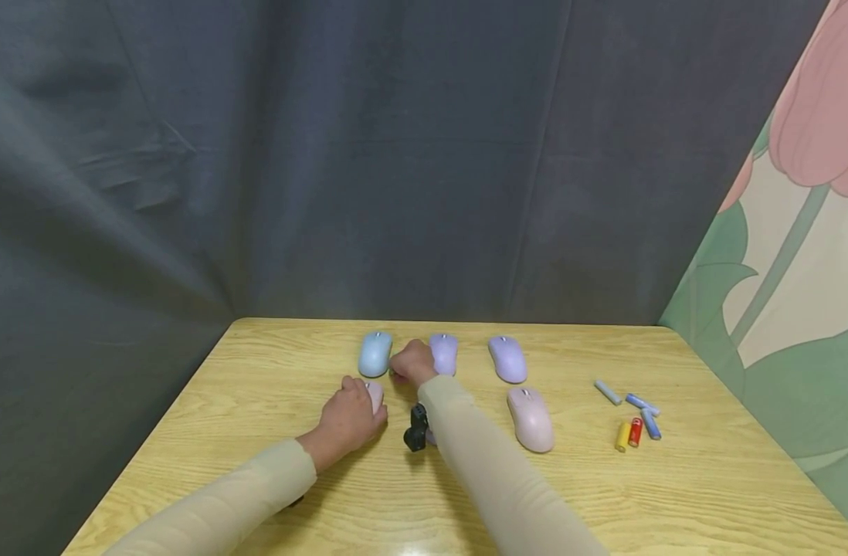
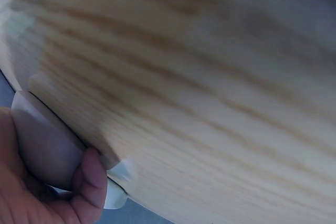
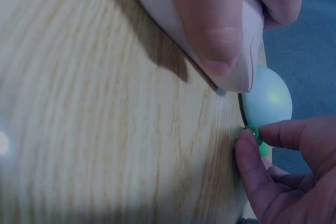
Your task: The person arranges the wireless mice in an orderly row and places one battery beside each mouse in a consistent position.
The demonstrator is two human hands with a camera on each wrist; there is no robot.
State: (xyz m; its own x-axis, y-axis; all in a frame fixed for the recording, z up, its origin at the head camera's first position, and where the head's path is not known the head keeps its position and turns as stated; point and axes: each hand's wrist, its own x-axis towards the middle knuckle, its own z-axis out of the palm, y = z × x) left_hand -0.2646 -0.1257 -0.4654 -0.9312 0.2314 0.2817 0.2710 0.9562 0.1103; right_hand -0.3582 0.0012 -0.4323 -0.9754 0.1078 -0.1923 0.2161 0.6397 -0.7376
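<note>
Left hand grips pink mouse, presumably to steady it; right hand pinches green item near far edge of table.

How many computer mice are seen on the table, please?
5 plainly: back row, left to right, blue mouse, purple mouse partly behind the right hand, lilac mouse; nearer, pink mouse at right, pale mouse under the left hand. The right sleeve may hide another.

No legible text, no readable labels, brands, numbers or signs
</note>
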